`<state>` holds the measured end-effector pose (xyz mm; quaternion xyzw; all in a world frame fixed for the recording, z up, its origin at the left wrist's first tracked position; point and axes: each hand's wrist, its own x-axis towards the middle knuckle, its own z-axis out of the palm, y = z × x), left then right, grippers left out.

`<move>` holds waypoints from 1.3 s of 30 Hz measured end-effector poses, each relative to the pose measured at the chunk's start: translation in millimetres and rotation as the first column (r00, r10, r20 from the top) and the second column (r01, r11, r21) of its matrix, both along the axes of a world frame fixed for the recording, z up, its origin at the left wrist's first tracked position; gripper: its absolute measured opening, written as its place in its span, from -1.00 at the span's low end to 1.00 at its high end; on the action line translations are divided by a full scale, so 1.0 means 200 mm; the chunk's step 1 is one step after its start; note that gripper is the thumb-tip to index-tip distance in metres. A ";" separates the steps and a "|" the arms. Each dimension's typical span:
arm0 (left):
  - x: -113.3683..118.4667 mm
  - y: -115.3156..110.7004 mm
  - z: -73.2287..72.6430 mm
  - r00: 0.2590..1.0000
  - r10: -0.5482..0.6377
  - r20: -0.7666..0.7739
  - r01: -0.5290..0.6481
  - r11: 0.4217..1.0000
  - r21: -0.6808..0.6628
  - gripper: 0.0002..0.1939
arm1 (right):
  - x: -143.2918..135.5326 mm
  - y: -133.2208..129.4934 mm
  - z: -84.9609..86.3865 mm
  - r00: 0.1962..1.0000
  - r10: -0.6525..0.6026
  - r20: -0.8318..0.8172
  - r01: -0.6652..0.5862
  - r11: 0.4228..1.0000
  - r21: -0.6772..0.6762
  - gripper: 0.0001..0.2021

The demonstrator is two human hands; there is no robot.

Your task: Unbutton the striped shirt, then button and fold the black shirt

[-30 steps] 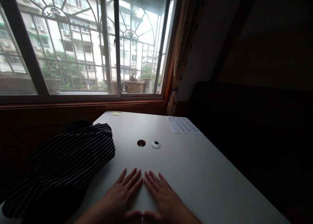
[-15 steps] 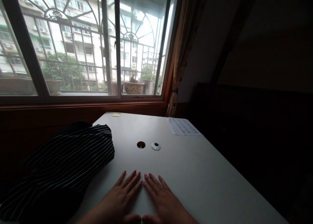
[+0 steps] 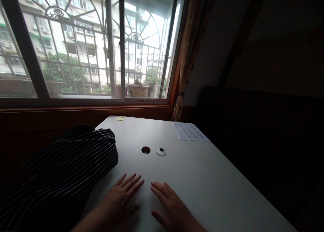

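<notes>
Over the near part of the white table [image 3: 202,178], my left hand [image 3: 123,198] has its fingers spread and holds nothing. My right hand [image 3: 169,203] is beside it on the right, fingers apart with nothing in them. A narrow gap separates the two hands. Beyond the fingertips are a round hole [image 3: 145,150] in the tabletop and, just right of it, a white round cover [image 3: 161,152] with a dark opening. Black cloth with white stripes [image 3: 83,161] lies to the left of my left hand.
Printed sheets [image 3: 190,131] lie at the table's far right edge, and a yellow sticky note [image 3: 119,118] is near the far left corner. Behind the table are a barred window [image 3: 83,50] and a tied curtain [image 3: 186,60].
Both hands have lifted somewhat from the tabletop and moved apart. Their thumbs, which were close together at the bottom, are now separated.
</notes>
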<state>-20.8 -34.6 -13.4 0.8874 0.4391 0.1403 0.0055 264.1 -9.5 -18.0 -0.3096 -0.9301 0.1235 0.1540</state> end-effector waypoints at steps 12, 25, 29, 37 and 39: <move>-0.43 0.00 0.27 0.788 0.615 0.038 -0.563 0.693 0.451 -0.53 | 0.00 0.00 0.00 0.962 -0.158 -0.223 0.173 0.984 0.045 -0.71; -0.33 0.00 0.26 0.843 0.516 0.153 -0.538 0.794 0.284 -0.74 | 0.01 0.01 -0.01 0.956 -0.166 -0.242 0.162 0.986 -0.035 -0.73; -0.18 -0.02 0.19 0.936 0.277 0.219 -0.328 0.911 0.251 -0.71 | 0.02 0.01 -0.01 0.958 -0.159 -0.238 0.156 0.987 -0.031 -0.71; 0.06 -0.09 0.08 0.976 -0.101 0.192 0.055 0.972 0.229 -0.73 | -0.04 -0.02 -0.02 0.989 -0.123 -0.083 0.125 0.992 0.012 -0.36; 0.12 -0.10 0.04 0.974 -0.155 0.168 0.120 0.972 0.200 -0.75 | -0.05 -0.03 -0.03 0.995 -0.088 -0.039 0.090 0.996 0.026 -0.30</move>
